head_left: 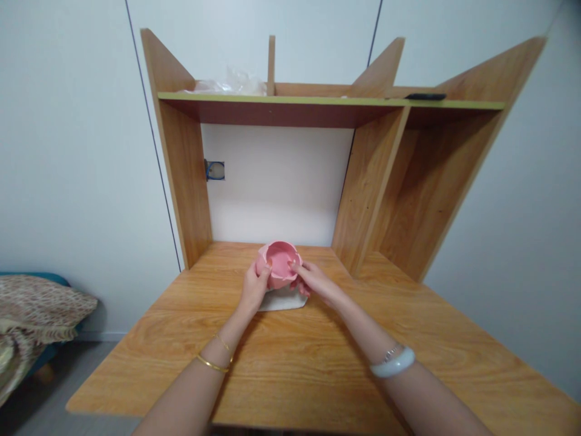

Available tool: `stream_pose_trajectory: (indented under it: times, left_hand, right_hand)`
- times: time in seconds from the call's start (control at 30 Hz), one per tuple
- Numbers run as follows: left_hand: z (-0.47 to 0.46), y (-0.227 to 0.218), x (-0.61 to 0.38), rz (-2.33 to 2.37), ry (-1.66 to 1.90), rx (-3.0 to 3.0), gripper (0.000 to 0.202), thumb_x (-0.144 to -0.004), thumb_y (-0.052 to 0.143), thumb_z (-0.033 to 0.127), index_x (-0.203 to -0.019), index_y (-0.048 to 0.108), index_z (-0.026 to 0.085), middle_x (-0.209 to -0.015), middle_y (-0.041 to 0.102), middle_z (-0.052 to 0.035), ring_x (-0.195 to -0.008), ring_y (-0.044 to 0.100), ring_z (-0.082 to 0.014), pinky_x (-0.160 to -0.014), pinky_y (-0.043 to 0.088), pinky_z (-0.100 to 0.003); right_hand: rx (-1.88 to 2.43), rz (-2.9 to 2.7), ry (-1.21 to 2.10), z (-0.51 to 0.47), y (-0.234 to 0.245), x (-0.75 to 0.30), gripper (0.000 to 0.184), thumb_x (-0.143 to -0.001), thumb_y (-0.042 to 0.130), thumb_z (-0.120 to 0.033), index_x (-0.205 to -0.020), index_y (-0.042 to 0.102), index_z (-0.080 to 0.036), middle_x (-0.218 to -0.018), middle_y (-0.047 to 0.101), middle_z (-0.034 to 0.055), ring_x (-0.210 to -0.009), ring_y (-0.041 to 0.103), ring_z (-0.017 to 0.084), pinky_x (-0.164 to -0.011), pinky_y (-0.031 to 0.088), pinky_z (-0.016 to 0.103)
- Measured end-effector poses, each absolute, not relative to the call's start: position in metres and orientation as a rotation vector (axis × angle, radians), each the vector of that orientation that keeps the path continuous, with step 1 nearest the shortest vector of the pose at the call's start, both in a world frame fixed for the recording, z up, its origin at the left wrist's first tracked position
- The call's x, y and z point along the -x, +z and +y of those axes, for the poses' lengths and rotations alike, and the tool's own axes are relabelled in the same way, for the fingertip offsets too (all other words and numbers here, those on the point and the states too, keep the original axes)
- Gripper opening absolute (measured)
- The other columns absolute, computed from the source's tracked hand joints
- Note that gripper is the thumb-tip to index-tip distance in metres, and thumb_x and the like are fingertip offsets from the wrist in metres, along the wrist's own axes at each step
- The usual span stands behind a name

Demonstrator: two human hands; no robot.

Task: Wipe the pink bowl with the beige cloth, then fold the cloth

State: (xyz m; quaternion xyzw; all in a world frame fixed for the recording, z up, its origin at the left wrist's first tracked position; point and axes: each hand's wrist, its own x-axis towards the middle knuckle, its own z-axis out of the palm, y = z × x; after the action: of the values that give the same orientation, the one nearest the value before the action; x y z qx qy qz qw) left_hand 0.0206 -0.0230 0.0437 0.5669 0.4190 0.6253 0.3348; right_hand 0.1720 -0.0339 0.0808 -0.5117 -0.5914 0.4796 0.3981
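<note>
Near the back of the desk, both hands hold a round pink bowl (282, 257) with an uneven, petal-like rim, its opening tilted toward me. My left hand (256, 283) grips its left side, thumb at the rim. On the right side, my right hand (311, 280) holds it with the thumb reaching over the rim; the other fingers are partly hidden beneath. Under the bowl lies a flat grey-white cloth or pad (284, 299), partly covered by the bowl and hands.
The wooden desk (290, 363) carries a shelf unit (290, 103) at its back. A clear plastic bag (231, 83) and a dark flat object (425, 96) rest on the upper shelf. A wall socket box (215, 170) sits behind. Left stands a seat with a patterned blanket (40, 306).
</note>
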Motion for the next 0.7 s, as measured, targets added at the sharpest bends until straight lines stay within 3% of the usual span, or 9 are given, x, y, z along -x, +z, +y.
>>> stream_pose_trajectory:
  times: [0.17,0.33,0.43,0.57,0.7]
  left_hand:
    - [-0.031,0.045,-0.025,1.114,1.533,-1.712,0.046,-0.073,0.055,0.046,-0.103,0.058,0.011,-0.092,0.064,-0.0092,-0.081,0.057,-0.0188,-0.073,0.045,-0.028]
    - [-0.036,0.046,-0.026,1.072,1.388,-1.862,0.047,-0.078,0.052,0.046,-0.111,0.055,0.013,-0.099,0.063,-0.01,-0.086,0.057,-0.0197,-0.077,0.044,-0.029]
    - [-0.035,0.047,-0.021,1.016,1.235,-2.118,0.04,-0.083,0.045,0.045,-0.11,0.056,0.017,-0.106,0.062,-0.0089,-0.098,0.053,-0.0207,-0.089,0.039,-0.033]
    - [-0.033,0.048,-0.014,1.062,1.183,-2.364,0.034,-0.088,0.038,0.041,-0.108,0.057,0.022,-0.111,0.059,-0.0059,-0.106,0.048,-0.0198,-0.095,0.032,-0.036]
    - [-0.03,0.047,-0.013,1.111,1.209,-2.442,0.029,-0.088,0.039,0.038,-0.097,0.061,0.021,-0.1,0.06,-0.0056,-0.097,0.05,-0.0189,-0.089,0.036,-0.035]
  right_hand:
    - [1.371,-1.428,1.185,-0.038,0.071,-0.179,0.018,-0.081,0.037,-0.014,-0.065,0.044,-0.018,-0.041,0.055,-0.0025,-0.028,0.045,0.008,-0.027,0.03,0.014]
    - [1.358,-1.505,1.175,-0.04,0.066,-0.194,0.022,-0.077,0.035,-0.016,-0.058,0.045,-0.017,-0.037,0.053,-0.0013,-0.028,0.045,0.008,-0.03,0.032,0.015]
    - [1.381,-1.498,1.181,-0.042,0.061,-0.212,0.02,-0.076,0.037,-0.02,-0.059,0.047,-0.017,-0.039,0.055,-0.0004,-0.029,0.046,0.007,-0.031,0.031,0.014]
    - [1.519,-1.517,1.081,-0.048,0.061,-0.243,0.015,-0.077,0.038,-0.022,-0.068,0.047,-0.017,-0.039,0.054,-0.0024,-0.027,0.043,0.007,-0.028,0.025,0.013]
    - [1.676,-1.516,0.914,-0.06,0.073,-0.27,0.02,-0.081,0.033,-0.02,-0.097,0.045,-0.015,-0.036,0.052,-0.0055,-0.024,0.04,0.008,-0.026,0.021,0.014]
